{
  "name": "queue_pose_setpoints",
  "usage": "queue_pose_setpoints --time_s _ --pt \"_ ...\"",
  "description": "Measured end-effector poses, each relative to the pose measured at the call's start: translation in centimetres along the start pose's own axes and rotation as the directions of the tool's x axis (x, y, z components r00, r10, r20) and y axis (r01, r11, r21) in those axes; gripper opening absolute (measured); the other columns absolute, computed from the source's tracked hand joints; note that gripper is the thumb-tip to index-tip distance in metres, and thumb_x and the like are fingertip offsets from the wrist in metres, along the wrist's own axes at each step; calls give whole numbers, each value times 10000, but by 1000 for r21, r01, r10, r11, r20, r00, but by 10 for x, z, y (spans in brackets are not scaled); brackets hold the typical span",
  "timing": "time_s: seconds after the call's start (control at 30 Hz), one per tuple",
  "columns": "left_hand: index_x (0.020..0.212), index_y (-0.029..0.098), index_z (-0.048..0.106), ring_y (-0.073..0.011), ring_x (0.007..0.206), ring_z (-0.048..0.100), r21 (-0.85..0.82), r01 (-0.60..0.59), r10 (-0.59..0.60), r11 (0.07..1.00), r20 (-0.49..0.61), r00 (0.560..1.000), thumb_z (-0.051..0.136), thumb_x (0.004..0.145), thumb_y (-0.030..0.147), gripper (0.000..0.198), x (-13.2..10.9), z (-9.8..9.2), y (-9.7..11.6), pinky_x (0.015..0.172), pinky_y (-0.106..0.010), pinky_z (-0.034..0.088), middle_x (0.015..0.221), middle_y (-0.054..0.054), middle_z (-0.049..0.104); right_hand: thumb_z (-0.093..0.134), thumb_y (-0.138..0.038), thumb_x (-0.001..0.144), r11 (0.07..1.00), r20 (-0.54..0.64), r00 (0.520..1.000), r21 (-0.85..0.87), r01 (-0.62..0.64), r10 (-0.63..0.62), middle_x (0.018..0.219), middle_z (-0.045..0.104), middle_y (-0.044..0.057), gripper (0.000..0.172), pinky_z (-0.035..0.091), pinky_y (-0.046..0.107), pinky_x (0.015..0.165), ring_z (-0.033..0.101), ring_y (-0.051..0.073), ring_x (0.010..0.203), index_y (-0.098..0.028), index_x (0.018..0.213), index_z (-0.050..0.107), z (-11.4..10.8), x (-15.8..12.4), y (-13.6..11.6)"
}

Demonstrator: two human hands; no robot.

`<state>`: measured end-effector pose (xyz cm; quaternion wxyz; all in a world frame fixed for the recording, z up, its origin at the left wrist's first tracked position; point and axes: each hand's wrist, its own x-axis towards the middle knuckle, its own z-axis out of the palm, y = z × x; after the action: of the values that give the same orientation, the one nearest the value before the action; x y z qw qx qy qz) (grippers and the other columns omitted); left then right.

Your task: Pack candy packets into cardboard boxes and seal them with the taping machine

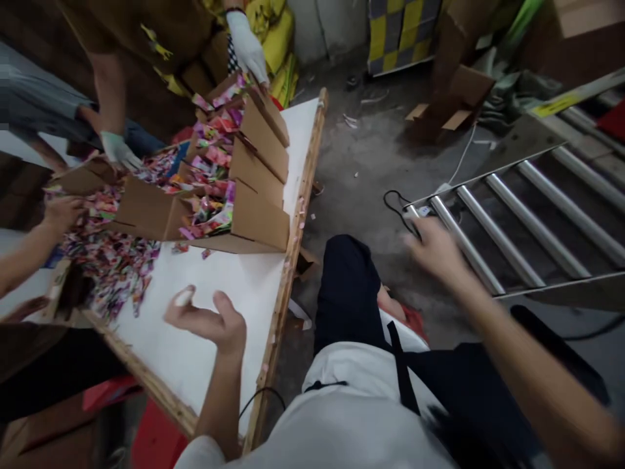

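The person's left hand (215,320) is above the bare near part of the white table (258,286), palm turned up, fingers curled and the thumb standing apart from them, with something white wrapped round one fingertip. The right hand (434,247) is out to the right of the table, beside the near end of a roller conveyor (538,225); it is blurred from where I'm watching, and I can't tell whether it pinches anything or touches the frame. A black cable (385,198) loops just by that hand, between the table and the rollers. On the table, beyond the left hand, open cartons (258,218) stand in a row along the right edge, filled with small colourful packets. More loose packets (122,267) lie heaped on the table's left side, a few strays near the closest carton. Across the table's far side a co-worker in white gloves has one gloved hand (247,49) at a carton flap and the other glove (120,151) down by the packets. At the table's left edge another person's bare hand (63,215) is at the heap. Yellow sacks (278,36) are piled past the table's far end, and a red stool (153,433) shows below its near left edge
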<state>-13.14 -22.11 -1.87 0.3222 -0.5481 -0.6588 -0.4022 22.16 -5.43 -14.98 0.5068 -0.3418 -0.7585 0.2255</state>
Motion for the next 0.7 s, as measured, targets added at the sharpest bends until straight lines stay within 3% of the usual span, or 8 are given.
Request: queue_pose_setpoints --time_s 0.03,0.1,0.2,0.27,0.33,0.4,0.53,0.7 --pt "1340 166 415 -332 1244 496 86 -12 10 996 13 1000 575 948 433 501 14 0 -16 1112 -582 422 1257 -185 471 555 -282 986 999 37 999 4 -33 33 1205 698 112 302 565 471 1026 675 266 1145 -277 1263 677 21 0 -16" --pt "1366 153 427 -377 1295 465 151 -62 36 987 169 985 620 905 485 600 43 13 -39 1133 -613 370 1305 -223 483 570 -216 942 996 177 980 17 -93 88 1186 717 118 329 582 449 1005 696 275 1118 -249 1243 699 66 11 -54" --pt "1262 166 556 -388 1252 519 62 -133 90 989 460 883 567 915 456 453 80 47 -55 1116 -594 357 1232 -211 598 594 -165 924 997 314 949 39 -59 44 1329 664 134 449 567 393 1038 655 255 1229 -197 1370 631 121 54 -120" --pt "1066 193 628 -365 1138 583 -11 -164 143 986 549 824 526 912 414 288 95 62 -61 1061 -553 394 1072 -167 663 623 -161 924 1000 311 950 22 -15 7 1445 575 165 560 528 403 1094 575 266 1341 -183 1477 539 141 88 -161" --pt "908 218 621 -326 993 620 -82 -190 203 978 557 805 513 901 391 204 99 63 -66 972 -499 437 919 -121 673 692 -183 902 999 290 957 -18 42 -34 1549 461 190 667 499 442 1127 478 303 1431 -197 1532 474 150 115 -194" --pt "831 230 596 -292 865 619 -162 -226 278 961 534 799 497 908 372 190 97 52 -73 870 -453 452 814 -89 656 753 -237 878 991 289 954 -72 110 -85 1590 398 190 675 514 471 1104 412 337 1467 -226 1505 502 156 130 -217" --pt "832 238 622 -262 805 602 -190 -265 325 945 471 820 499 952 338 199 87 14 -86 807 -420 435 791 -58 663 618 -286 973 959 347 928 -191 209 -134 1527 461 157 230 596 425 920 499 318 1323 -225 1182 691 174 133 -247" --pt "898 240 644 -245 835 611 -191 -250 311 949 446 839 548 950 261 112 71 -32 -87 820 -403 459 820 -40 666 550 -215 976 936 429 879 -176 306 -206 1341 601 121 186 584 357 767 542 279 1112 -207 1079 703 192 122 -271"
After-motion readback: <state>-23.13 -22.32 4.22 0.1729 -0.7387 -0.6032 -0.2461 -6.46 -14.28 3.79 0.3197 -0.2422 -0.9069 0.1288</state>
